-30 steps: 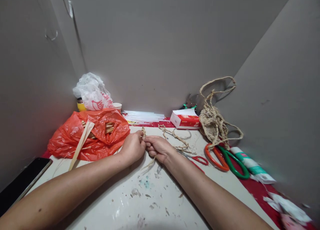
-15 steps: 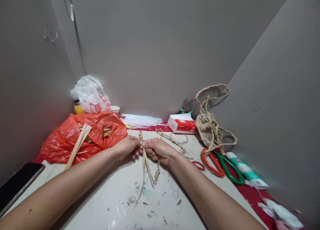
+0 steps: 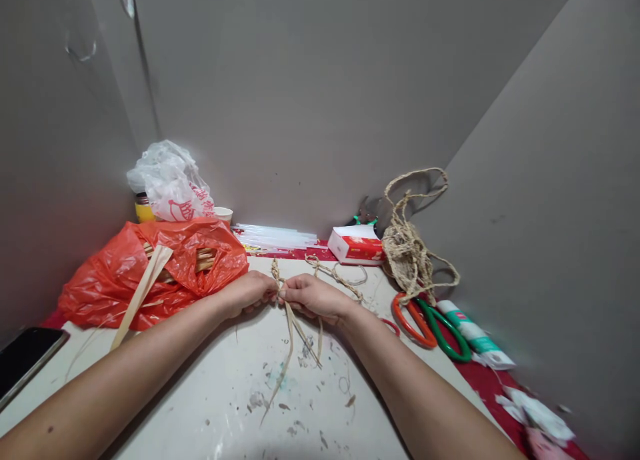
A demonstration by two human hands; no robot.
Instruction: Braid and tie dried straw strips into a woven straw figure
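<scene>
A short braided straw cord sticks up between my hands, just above the white board. My left hand is closed on it from the left, fingertips pinching at the braid's lower end. From the right, my right hand pinches the same spot with thumb and fingers, the two hands almost touching. Below them loose straw strands hang toward me, and one more strand falls under my right hand. A thin braided length lies behind my right hand; whether it joins the held piece is hidden.
At left sit a red plastic bag of straw strips and a phone. White sticks, a tissue box and a rope bundle line the back. Orange scissor handles, a green handle and a white-teal tube lie right.
The view has shifted slightly, so things sit a little further left. Both hands keep their pinch on the braid, and the hanging strands have swung into a different spread.
</scene>
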